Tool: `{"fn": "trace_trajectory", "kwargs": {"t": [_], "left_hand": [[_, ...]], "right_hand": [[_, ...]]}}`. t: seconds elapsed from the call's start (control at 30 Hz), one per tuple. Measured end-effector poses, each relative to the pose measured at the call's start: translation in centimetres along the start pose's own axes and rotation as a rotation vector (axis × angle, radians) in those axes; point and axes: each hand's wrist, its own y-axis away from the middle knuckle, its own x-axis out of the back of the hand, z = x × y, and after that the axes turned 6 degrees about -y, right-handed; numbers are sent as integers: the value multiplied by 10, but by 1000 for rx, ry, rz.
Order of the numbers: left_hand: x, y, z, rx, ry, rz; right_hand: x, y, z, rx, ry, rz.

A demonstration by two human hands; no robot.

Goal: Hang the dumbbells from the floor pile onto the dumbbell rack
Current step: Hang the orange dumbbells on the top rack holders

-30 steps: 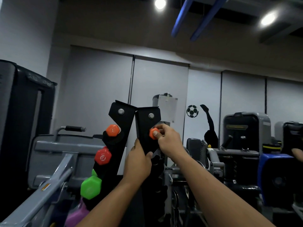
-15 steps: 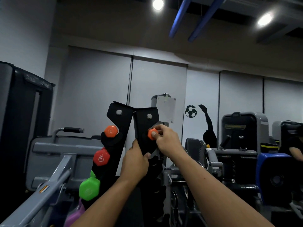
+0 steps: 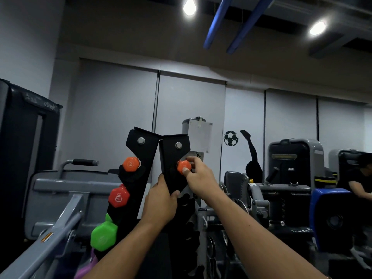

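The room is dim; two ceiling lamps (image 3: pixel 189 6) glare white overhead. The wall (image 3: pixel 112 101) catches soft grey light, the machines (image 3: pixel 296 158) sink into shadow. Straight edges bow outward, detail is soft.

Small orange dumbbell (image 3: pixel 183 166) sits at black rack's (image 3: pixel 171 168) top notch (right upright); others hang left.

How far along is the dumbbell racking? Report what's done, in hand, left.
Done: orange hexagonal dumbbell, red hexagonal dumbbell and green hexagonal dumbbell hang on the black metal rack. In hand: right hand seats a second orange dumbbell; left hand steadies the rack. Left: floor pile is out of view.
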Motion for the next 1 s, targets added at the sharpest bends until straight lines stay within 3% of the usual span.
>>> {"fn": "trace_trajectory", "kwargs": {"t": [0.6,1.0], "left_hand": [[19,3,6,-10,-125,-71],[65,41,29,-22,-280,-187]], "right_hand": [[3,8,-9,-2,99,-55],[17,62,-40,60,274,-43]]}}
